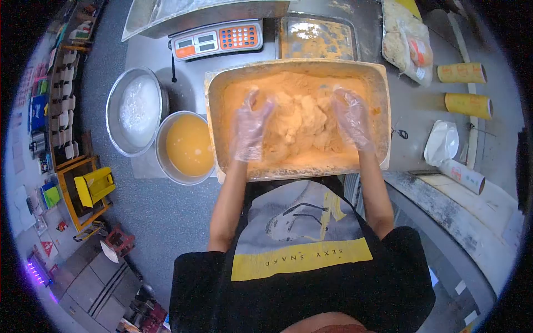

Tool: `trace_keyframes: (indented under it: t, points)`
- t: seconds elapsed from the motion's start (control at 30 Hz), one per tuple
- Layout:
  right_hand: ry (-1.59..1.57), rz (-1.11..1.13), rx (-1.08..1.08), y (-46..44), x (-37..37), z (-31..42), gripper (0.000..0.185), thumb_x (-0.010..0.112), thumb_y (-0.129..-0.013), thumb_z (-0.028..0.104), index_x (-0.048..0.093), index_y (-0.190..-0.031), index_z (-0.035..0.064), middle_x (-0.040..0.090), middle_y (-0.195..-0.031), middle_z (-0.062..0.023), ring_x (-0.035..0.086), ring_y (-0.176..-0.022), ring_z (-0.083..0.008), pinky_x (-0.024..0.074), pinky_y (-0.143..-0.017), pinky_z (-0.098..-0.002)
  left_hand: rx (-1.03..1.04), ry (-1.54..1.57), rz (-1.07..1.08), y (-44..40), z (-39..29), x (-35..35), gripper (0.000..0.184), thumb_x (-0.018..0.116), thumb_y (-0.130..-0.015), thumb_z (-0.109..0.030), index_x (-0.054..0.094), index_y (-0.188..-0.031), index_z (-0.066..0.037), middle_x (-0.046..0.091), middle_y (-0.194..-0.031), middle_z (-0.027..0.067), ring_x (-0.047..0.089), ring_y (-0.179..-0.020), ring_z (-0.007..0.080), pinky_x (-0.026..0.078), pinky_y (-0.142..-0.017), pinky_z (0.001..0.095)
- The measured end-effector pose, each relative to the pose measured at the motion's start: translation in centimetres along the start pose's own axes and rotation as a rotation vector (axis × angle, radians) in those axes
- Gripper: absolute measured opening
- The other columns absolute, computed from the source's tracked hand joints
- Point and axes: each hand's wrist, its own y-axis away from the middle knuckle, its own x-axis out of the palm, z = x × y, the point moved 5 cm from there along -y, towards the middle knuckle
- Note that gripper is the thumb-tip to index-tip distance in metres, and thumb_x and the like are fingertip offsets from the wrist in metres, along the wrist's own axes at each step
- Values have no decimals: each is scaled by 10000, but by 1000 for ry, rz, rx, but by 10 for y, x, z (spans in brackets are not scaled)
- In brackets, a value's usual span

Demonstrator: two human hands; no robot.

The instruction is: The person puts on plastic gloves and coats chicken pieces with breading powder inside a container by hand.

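Both my hands wear clear plastic gloves and are inside a large rectangular tub of orange powder. At the left of a heap of powder-coated lumps is my left hand, its fingers bent and apart, with nothing visible in them. My right hand is on the heap's other side, fingers curved and apart, also showing nothing held. Some fingertips are hard to make out against the powder. What the coated lumps are cannot be made out.
Left of the tub stand a metal bowl of orange liquid and a bowl of white contents. A digital scale and a powder-dusted tray lie beyond. Yellow cylinders and a bag are at right.
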Motion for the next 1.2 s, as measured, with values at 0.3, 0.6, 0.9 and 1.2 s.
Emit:
trace_keyframes:
  t: [0.3,0.6,0.9,1.2]
  points:
    - [-389,440,-85,41,110,26,292,621,-914,257,678,-976,-22,658,-803,-43,578,-753,-101,485,-710,-293,173,1279,-181,2,-40,31,849,462,-900,-641,213,-1491,-84,247,-1535,92,284,-1381,297,244,-1120,496]
    - [-76,154,-240,-7,57,-22,303,606,-908,253,546,-694,48,498,-622,10,438,-570,-93,369,-504,-313,95,-332,-261,-9,-29,2,806,578,-832,-596,404,-1408,-60,494,-1349,227,471,-1270,326,374,-1055,402]
    - [594,51,-431,-129,47,-114,193,576,-887,219,629,-853,37,604,-727,-121,603,-743,-301,484,-697,-406,191,-598,-190,-63,32,10,451,610,-821,-460,611,-964,-32,673,-832,191,664,-771,358,498,-718,479]
    - [-370,-49,-147,-30,0,-38,224,533,-951,229,615,-1057,50,631,-971,-121,588,-878,-220,470,-779,-348,332,-423,-300,-9,-4,-45,213,567,-805,-196,649,-868,-10,643,-758,206,631,-731,344,475,-670,439]
